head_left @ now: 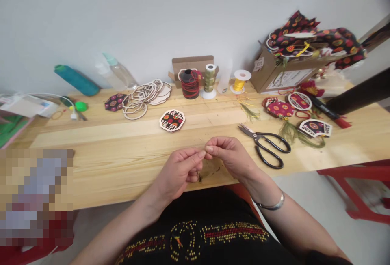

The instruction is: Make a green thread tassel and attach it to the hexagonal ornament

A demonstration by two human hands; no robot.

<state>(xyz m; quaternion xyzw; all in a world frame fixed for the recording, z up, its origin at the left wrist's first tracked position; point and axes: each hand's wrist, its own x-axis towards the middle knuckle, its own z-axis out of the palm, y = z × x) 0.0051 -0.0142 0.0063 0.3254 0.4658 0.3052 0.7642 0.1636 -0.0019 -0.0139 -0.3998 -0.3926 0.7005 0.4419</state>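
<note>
My left hand (pixel 185 167) and my right hand (pixel 230 155) meet over the front edge of the wooden table, thumbs and forefingers pinched close together. Whatever they pinch is too small to make out. Beyond them lies an octagonal ornament (pixel 172 120) with a pale wooden lattice frame over dark patterned fabric. Just right of my right hand, black-handled scissors (pixel 268 145) rest on the table with their blades pointing to the back left. Dark thread scraps (pixel 213 172) lie beneath my hands.
Wooden frames (pixel 149 94) are piled at the back left near a teal thread cone (pixel 76 80). Red cord (pixel 190 83), a gold thread spool (pixel 209 80) and a yellow spool (pixel 240 81) stand along the wall. A cardboard box (pixel 274 72) of fabric and finished ornaments (pixel 315 128) occupy the right.
</note>
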